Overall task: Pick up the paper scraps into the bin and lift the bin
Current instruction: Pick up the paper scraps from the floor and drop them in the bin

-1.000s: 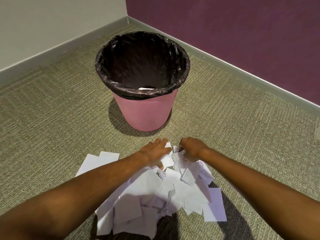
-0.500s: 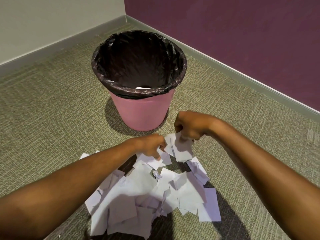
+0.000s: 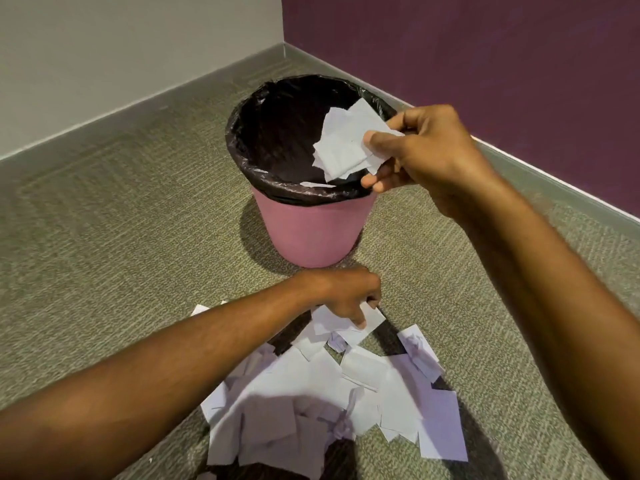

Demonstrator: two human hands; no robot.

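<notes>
A pink bin (image 3: 313,233) with a black liner (image 3: 277,140) stands on the carpet near the room's corner. My right hand (image 3: 426,154) is over the bin's right rim, shut on a few white paper scraps (image 3: 346,143) that hang above the opening. One scrap (image 3: 317,184) shows inside against the near rim. My left hand (image 3: 346,296) is low in front of the bin, fingers closed on scraps (image 3: 341,323) at the top of the pile. The pile of white paper scraps (image 3: 329,403) spreads on the floor between my forearms.
Green-grey carpet (image 3: 121,237) surrounds the bin. A pale wall (image 3: 104,46) runs at the left, a purple wall (image 3: 485,46) at the right, and they meet just behind the bin. A grey skirting board (image 3: 561,192) lines both walls.
My right hand has risen from the pile with scraps and moved up over the bin's opening. My left hand has stayed low, gripping scraps on the pile. The view has shifted.
</notes>
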